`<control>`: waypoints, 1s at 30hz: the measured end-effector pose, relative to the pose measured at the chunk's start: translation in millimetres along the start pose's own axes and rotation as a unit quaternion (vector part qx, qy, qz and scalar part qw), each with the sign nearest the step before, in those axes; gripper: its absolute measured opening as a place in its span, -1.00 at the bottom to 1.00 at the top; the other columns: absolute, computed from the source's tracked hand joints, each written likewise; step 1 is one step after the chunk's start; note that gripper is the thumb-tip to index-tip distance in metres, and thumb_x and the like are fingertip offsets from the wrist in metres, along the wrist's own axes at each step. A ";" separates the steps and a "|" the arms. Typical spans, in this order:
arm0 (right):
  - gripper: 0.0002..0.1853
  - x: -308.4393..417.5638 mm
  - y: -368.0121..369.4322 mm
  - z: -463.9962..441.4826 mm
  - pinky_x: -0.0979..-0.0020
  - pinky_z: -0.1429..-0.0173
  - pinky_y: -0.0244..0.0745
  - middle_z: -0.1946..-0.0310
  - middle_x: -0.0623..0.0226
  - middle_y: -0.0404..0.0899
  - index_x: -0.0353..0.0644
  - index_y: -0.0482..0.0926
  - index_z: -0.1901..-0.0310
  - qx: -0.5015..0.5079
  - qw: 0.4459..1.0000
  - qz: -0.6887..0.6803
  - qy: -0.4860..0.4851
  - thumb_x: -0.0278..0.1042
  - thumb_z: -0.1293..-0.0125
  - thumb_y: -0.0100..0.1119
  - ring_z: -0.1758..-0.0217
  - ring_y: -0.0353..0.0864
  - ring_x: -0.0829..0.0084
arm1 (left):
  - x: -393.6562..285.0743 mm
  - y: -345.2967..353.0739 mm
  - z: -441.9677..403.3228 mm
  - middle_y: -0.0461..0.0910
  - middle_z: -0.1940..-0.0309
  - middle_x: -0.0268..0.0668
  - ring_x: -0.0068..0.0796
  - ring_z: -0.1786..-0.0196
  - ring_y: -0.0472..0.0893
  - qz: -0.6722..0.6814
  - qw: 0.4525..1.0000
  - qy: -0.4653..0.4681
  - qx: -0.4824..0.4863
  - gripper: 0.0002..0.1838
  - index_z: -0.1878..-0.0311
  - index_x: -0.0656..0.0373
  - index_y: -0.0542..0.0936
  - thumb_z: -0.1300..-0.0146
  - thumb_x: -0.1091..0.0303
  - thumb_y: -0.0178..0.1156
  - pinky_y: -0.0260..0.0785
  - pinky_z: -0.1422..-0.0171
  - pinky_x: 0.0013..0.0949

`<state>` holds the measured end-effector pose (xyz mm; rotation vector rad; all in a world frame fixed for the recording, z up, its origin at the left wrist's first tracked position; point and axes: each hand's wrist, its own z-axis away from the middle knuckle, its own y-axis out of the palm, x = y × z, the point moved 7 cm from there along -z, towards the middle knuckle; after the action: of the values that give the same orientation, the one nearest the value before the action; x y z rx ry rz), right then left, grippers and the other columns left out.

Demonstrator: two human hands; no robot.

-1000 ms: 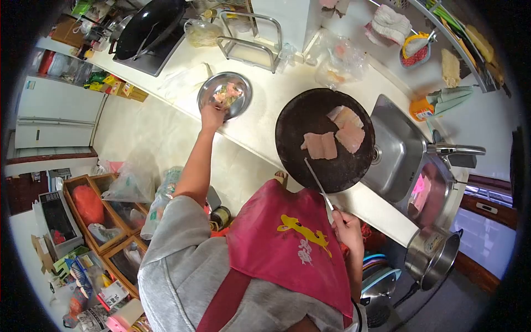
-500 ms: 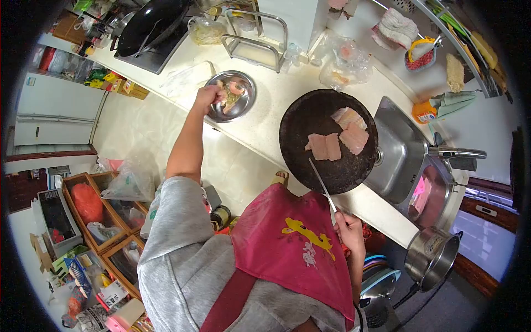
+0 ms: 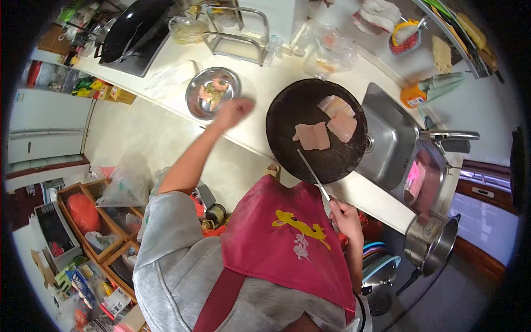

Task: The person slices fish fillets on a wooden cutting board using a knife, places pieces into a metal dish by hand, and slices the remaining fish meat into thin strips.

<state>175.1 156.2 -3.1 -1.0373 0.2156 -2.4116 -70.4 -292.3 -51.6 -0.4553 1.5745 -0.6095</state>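
Note:
My right hand (image 3: pixel 345 220) is closed around the handle of a knife (image 3: pixel 311 170). The thin blade points up and left over the edge of a dark round chopping board (image 3: pixel 287 110), its tip just below a pale pink slab of raw meat (image 3: pixel 313 136). More raw slabs (image 3: pixel 341 119) lie together on the board's upper right. Between the board and a steel bowl (image 3: pixel 237 83) is my left hand (image 3: pixel 235 112), near the bowl's lower right rim; motion blurs its fingers. Pinkish and yellowish meat scraps (image 3: pixel 212 94) lie in the bowl.
Right of the board is a steel sink (image 3: pixel 390 138) with a faucet (image 3: pixel 453 135). A metal rack (image 3: pixel 235 41), plastic bags (image 3: pixel 332 52) and a black wok (image 3: pixel 133 33) stand along the back. A steel pot (image 3: pixel 428 243) sits at the lower right.
My left hand has moved right, out of the steel bowl toward the chopping board. The scraps stay in the bowl. My right hand still holds the knife, and the view has shifted slightly.

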 end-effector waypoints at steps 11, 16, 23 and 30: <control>-0.54 -11.9 -21.7 15.3 0.49 0.49 0.35 0.63 0.45 0.55 -0.26 0.68 0.39 -0.023 0.998 -0.058 -0.020 0.01 -0.50 0.21 0.61 0.44 0.66 | -105.0 154.6 20.3 0.58 0.32 -0.06 0.06 0.13 0.62 -0.091 0.983 0.110 0.117 -0.79 0.26 0.20 0.65 -0.14 0.27 0.34 0.52 0.01 -0.01; -0.54 -7.3 -27.4 19.3 0.46 0.37 0.43 0.58 0.40 0.63 -0.27 0.76 0.23 -0.039 0.998 -0.044 0.000 0.06 -0.47 0.23 0.52 0.52 0.61 | -135.1 105.3 8.1 0.61 0.34 -0.14 -0.24 0.32 0.66 0.063 0.996 0.053 0.027 -0.78 0.17 0.19 0.66 -0.11 0.41 0.40 0.55 0.17 -0.24; -0.52 -9.7 -29.0 19.0 0.44 0.33 0.45 0.55 0.31 0.67 -0.28 0.75 0.21 -0.014 0.999 -0.037 0.031 0.09 -0.48 0.21 0.46 0.55 0.61 | -250.7 37.5 -72.1 0.69 0.12 -0.06 -0.26 0.10 0.73 0.518 0.854 0.022 -0.052 -0.80 -0.02 0.32 0.53 -0.36 0.66 0.11 0.61 -0.09 -0.32; -0.51 -10.3 -29.3 18.9 0.51 0.53 0.34 0.64 0.43 0.58 -0.27 0.71 0.41 -0.032 0.995 -0.096 0.001 0.03 -0.49 0.20 0.63 0.47 0.65 | -245.1 46.7 -85.1 0.57 -0.13 0.18 0.07 -0.16 0.65 0.657 0.747 -0.094 -0.048 -0.65 -0.16 0.52 0.44 -0.31 0.70 0.08 0.57 -0.34 -0.13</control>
<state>183.4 187.6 13.3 -1.1290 0.2034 -2.5921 -128.0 -94.7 113.2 0.5525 1.3308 0.6066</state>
